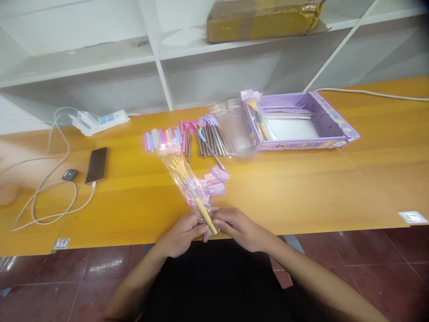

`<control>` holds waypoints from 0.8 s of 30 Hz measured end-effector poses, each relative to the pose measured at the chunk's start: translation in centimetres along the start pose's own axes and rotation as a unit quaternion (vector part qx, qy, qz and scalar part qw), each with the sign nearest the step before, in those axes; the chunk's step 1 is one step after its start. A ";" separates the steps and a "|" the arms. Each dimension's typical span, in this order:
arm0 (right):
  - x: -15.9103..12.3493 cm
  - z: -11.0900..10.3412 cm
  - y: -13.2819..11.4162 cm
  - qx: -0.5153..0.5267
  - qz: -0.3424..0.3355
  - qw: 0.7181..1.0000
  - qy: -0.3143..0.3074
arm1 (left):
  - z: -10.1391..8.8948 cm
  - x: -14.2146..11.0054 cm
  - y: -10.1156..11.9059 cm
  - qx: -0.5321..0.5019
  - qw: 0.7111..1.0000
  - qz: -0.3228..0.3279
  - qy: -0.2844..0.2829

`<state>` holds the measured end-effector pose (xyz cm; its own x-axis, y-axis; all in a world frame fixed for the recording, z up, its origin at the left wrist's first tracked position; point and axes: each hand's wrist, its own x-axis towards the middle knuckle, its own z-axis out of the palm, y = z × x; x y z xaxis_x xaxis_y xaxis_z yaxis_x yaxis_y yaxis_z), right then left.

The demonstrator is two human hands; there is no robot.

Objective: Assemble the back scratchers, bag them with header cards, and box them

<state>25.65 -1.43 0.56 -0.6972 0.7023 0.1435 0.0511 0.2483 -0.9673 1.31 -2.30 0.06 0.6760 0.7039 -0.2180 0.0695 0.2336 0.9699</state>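
A yellow back scratcher with a hand-shaped head and a metal shaft lies inside a clear plastic bag. My left hand and my right hand pinch the bag's lower end from both sides, around the handle tip, at the table's front edge. Beneath and beyond the bag are several small printed cards. Farther back lie back scratcher rods with purple, blue and pink hand-shaped heads. Left of them sits a row of coloured handle tubes.
A purple display box holding bagged back scratchers stands at the back right, with empty clear bags beside it. On the left are a charging phone, a mouse, looping cables and a power strip. Shelves hold a taped carton.
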 end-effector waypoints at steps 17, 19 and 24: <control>-1.5 1.4 0.0 0.084 0.123 0.978 0.146 | 1.4 -2.4 3.0 0.496 0.862 -0.020 -0.102; -1.5 1.5 -0.5 0.052 0.115 0.985 0.120 | 1.7 -3.0 3.2 0.523 0.847 -0.007 -0.093; -1.5 2.0 -1.6 -0.084 0.085 0.990 0.075 | 0.6 -3.8 4.6 0.480 0.876 -0.023 0.052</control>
<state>25.14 -4.25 1.50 -0.5547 0.8317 0.0237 0.2858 0.2172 -0.9334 -0.56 -4.30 5.42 0.5893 0.7776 -0.2191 0.7128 -0.3728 0.5940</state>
